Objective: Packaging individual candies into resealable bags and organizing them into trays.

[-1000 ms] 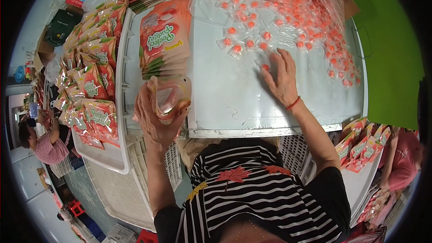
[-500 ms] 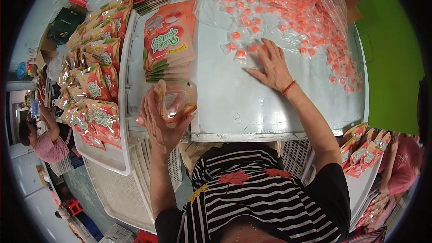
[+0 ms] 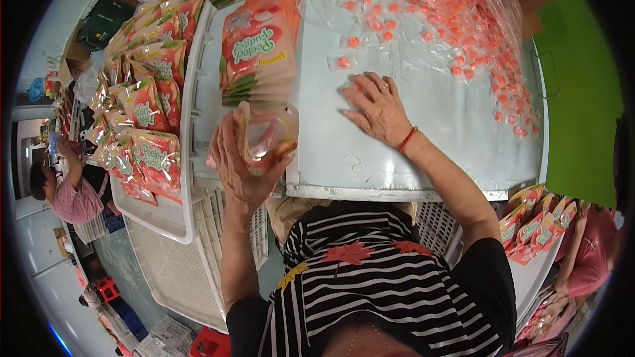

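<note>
The left hand (image 3: 239, 173) grips a pouch (image 3: 269, 136) between thumb and fingers, its mouth spread wide toward the camera, just on the near side of a stack of flat pouches (image 3: 259, 43). The right hand (image 3: 382, 111) is palm down at the table (image 3: 436, 152), fingers bent; I cannot tell whether they close on anything. One wrapped candy (image 3: 343, 63) lies just beyond its fingertips; the candy heap (image 3: 463, 33) spreads farther off, to the right.

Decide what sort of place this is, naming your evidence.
Probably a sweet-packing workshop: small wrapped sweets are heaped on a table, flat printed pouches lie stacked nearby, and plump pouches crowd a white tray.
</note>
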`<state>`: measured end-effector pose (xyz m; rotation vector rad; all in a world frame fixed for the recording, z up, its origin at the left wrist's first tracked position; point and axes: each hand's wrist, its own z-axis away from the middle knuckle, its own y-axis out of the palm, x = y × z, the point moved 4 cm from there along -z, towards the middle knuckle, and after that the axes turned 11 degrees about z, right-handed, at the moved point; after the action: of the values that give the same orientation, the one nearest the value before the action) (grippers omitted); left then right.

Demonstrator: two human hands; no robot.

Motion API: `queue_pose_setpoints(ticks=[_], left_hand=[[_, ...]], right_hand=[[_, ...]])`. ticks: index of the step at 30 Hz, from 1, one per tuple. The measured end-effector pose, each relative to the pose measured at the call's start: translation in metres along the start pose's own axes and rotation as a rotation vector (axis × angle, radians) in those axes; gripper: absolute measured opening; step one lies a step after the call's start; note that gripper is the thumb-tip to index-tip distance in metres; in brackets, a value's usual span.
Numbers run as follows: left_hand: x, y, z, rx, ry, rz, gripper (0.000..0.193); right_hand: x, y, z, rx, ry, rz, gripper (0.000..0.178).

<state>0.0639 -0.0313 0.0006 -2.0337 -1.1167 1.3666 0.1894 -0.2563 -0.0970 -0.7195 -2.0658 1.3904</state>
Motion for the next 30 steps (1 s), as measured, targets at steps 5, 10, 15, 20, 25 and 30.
queue_pose_setpoints(ticks=[5, 10, 15, 20, 25, 30], left_hand=[[0.003, -0.011, -0.003, -0.043, -0.016, 0.012, 0.101], [0.015, -0.014, 0.003, -0.069, -0.041, 0.045, 0.104], [0.016, -0.012, 0.003, -0.075, -0.059, 0.025, 0.105], [0.013, -0.011, -0.004, -0.084, -0.023, 0.035, 0.105], [0.009, -0.011, -0.009, -0.087, 0.001, 0.075, 0.104], [0.019, -0.015, -0.001, -0.104, -0.069, 0.088, 0.102]], right_hand=[[-0.036, -0.026, 0.009, -0.215, 0.519, -1.029, 0.041], [-0.114, -0.022, 0.057, -0.425, 0.936, -1.582, 0.043], [-0.078, -0.035, 0.091, -0.362, 0.794, -0.934, 0.042], [0.005, -0.042, 0.042, -0.038, 0.111, -0.100, 0.082], [0.024, -0.020, 0.014, 0.040, 0.016, -0.045, 0.087], [0.034, -0.014, 0.009, 0.068, -0.010, -0.026, 0.076]])
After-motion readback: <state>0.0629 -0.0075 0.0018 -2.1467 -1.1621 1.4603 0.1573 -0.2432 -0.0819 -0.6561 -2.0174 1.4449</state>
